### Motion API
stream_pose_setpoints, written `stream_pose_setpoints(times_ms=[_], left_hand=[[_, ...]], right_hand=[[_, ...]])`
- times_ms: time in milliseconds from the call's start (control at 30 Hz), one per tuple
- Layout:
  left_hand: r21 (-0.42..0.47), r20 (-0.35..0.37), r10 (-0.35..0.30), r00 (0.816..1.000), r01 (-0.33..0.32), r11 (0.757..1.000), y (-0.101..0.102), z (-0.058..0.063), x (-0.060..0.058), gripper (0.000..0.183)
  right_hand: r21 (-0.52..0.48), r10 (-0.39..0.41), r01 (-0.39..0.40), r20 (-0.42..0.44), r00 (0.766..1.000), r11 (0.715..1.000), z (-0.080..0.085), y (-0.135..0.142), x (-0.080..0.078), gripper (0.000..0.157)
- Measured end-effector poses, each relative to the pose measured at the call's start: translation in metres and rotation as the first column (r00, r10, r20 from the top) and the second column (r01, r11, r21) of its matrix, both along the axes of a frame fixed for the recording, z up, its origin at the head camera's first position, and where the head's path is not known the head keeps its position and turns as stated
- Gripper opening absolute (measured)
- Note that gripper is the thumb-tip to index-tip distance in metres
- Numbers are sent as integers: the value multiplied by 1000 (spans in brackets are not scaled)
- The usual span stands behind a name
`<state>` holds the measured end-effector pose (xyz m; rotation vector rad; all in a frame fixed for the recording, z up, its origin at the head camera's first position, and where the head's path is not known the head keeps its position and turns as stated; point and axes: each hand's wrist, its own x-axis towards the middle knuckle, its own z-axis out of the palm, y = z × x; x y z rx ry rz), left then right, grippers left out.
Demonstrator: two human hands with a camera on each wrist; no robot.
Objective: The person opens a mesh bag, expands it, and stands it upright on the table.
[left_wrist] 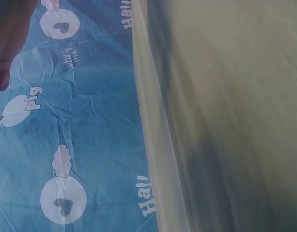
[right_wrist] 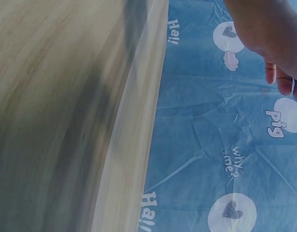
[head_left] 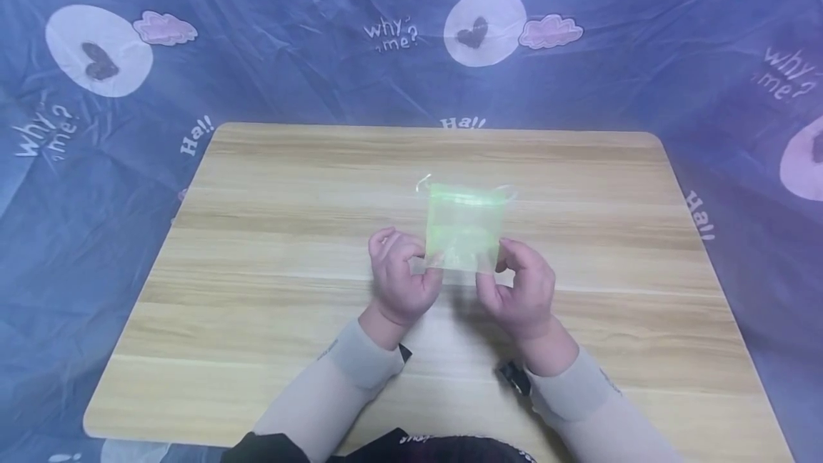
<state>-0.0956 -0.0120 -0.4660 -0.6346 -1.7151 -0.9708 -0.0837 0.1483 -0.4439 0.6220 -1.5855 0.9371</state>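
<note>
A small sheer green drawstring pouch is held up flat over the table in the head view. My left hand pinches its lower left corner between thumb and fingers. At the lower right corner my right hand pinches it the same way. Thin pale drawstring loops stick out at both upper corners. Both thumbs show faintly through or against the pouch's lower edge. The left wrist view catches only part of the left hand, and the right wrist view part of the right hand; the pouch is outside both.
A light wood-grain table with rounded corners lies under the hands. Behind and around it hangs a blue printed cloth. Grey bands wrap both wrists, and dark clothing shows at the table's near edge.
</note>
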Motion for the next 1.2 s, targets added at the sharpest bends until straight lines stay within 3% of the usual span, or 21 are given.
stream_pose_setpoints(times_ms=[300,500,767,1200], left_hand=[[-40,-6,17,1000,-17,999,-2,-2,-5,13],[-31,35,0,999,1,1000,-4,-1,-8,18],[-30,49,-37,998,39,999,-4,1,-9,20],[-33,45,-10,999,12,999,-6,1,-11,11]], right_hand=[[0,-56,56,35,998,998,-3,1,-2,28],[45,-117,114,76,990,992,-6,5,-4,28],[60,-98,94,65,993,994,-10,6,-9,23],[150,-145,141,19,989,979,-9,9,-9,30]])
